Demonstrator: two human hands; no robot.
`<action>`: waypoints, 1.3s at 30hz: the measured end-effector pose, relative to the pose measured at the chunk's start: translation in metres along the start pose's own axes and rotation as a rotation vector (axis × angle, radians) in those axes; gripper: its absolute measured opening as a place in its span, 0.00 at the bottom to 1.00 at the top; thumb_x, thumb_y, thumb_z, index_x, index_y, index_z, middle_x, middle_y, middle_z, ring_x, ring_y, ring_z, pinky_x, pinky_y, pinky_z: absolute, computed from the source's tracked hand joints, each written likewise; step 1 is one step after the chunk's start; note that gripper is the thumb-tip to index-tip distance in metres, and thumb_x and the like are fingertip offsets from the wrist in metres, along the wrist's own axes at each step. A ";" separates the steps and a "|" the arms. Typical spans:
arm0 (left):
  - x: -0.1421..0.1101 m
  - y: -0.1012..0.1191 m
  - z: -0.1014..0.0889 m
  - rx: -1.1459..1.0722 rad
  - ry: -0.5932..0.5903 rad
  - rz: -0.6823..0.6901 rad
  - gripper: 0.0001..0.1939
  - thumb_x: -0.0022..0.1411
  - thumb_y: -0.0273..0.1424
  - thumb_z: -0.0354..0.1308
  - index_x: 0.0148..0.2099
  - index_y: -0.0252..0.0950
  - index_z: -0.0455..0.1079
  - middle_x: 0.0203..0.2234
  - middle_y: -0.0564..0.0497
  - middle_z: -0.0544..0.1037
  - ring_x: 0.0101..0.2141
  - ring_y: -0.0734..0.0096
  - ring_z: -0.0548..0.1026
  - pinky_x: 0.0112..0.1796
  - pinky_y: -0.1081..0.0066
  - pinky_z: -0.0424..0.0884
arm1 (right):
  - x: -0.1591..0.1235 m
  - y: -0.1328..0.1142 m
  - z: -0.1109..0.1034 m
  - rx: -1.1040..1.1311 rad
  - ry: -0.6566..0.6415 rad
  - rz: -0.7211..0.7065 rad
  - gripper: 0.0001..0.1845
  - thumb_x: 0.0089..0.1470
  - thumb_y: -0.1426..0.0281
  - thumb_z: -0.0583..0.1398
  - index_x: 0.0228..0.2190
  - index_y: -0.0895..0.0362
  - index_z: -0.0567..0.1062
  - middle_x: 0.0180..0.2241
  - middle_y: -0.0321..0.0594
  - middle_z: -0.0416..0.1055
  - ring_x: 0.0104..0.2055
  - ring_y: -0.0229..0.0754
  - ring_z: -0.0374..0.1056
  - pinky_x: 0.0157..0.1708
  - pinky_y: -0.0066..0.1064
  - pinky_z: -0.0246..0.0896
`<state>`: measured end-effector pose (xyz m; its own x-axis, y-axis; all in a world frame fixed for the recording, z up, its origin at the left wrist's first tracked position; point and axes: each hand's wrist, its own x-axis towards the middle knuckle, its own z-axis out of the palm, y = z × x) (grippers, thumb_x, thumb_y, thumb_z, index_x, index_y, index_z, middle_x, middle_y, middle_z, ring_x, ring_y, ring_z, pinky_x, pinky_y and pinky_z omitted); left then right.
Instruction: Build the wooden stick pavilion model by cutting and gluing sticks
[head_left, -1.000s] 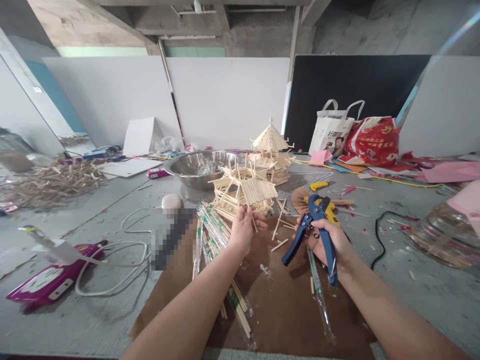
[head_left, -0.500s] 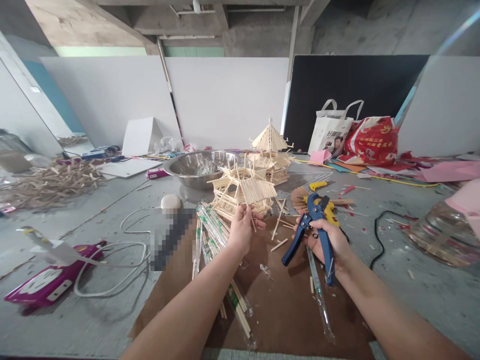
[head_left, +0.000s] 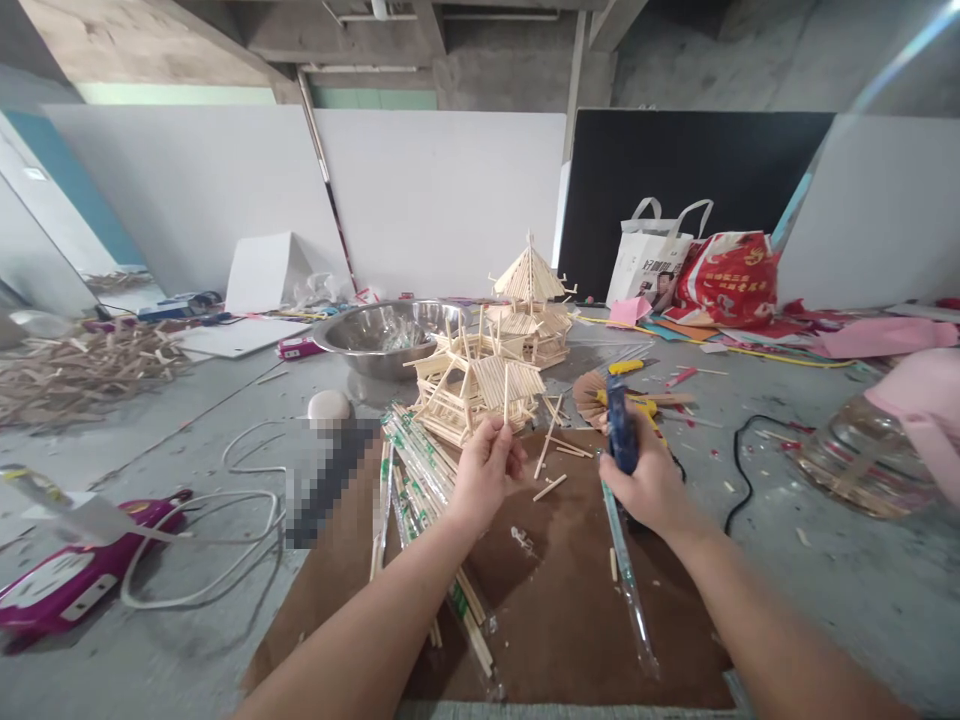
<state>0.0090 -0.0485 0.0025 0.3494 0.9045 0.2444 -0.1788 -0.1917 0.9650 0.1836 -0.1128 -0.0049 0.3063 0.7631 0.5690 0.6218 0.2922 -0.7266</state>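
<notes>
My left hand (head_left: pixel 489 468) is closed in a pinch on the lower end of a short wooden chopstick piece (head_left: pixel 506 392), held nearly upright. Behind it stands a low chopstick model (head_left: pixel 442 405) with open framing and a slatted roof panel. In my right hand (head_left: pixel 651 478) are blue handheld pipe cutters (head_left: pixel 621 425), seen edge-on, fingers wrapped round the handles. Wrapped chopsticks (head_left: pixel 427 480) lie left of centre on a brown board (head_left: pixel 562 630). Cut stick pieces (head_left: pixel 550 488) are scattered between my hands, and one narrow clear wrapper (head_left: pixel 626 580) lies below the right one.
A finished-looking chopstick pavilion (head_left: pixel 529 285) stands behind the model, beside a steel basin (head_left: pixel 360 345). A yellow glue gun (head_left: pixel 645 402) lies past my right hand. At left are a purple power strip (head_left: pixel 82 575) and white cable; at right, a large clear jar (head_left: pixel 862 460).
The cutters have turned from a spread side view to edge-on, their handles drawn together. The stick in my left hand now points up in front of the roof panel. The view has shifted slightly.
</notes>
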 end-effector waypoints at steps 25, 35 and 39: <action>-0.008 0.005 0.004 0.289 -0.304 -0.031 0.15 0.54 0.39 0.48 0.21 0.34 0.61 0.12 0.56 0.60 0.14 0.81 0.57 0.17 0.78 0.53 | -0.004 -0.006 0.008 -0.359 -0.365 -0.271 0.31 0.33 0.81 0.52 0.44 0.56 0.61 0.43 0.43 0.63 0.47 0.44 0.56 0.46 0.35 0.51; -0.008 -0.001 0.003 0.337 -0.329 -0.011 0.16 0.55 0.40 0.46 0.21 0.34 0.61 0.11 0.56 0.61 0.13 0.82 0.57 0.17 0.79 0.54 | -0.007 -0.003 0.009 -0.384 -0.348 -0.249 0.30 0.33 0.81 0.52 0.43 0.54 0.62 0.42 0.42 0.65 0.46 0.45 0.58 0.44 0.37 0.53; -0.008 -0.004 0.003 0.329 -0.327 -0.025 0.17 0.54 0.40 0.47 0.20 0.34 0.61 0.11 0.57 0.60 0.13 0.82 0.57 0.17 0.79 0.53 | -0.008 -0.005 0.010 -0.401 -0.362 -0.226 0.29 0.34 0.81 0.52 0.42 0.54 0.63 0.42 0.41 0.65 0.45 0.45 0.59 0.43 0.37 0.54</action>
<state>0.0096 -0.0565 -0.0031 0.6312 0.7528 0.1869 0.1165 -0.3302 0.9367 0.1711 -0.1144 -0.0095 -0.0874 0.8763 0.4739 0.8889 0.2834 -0.3600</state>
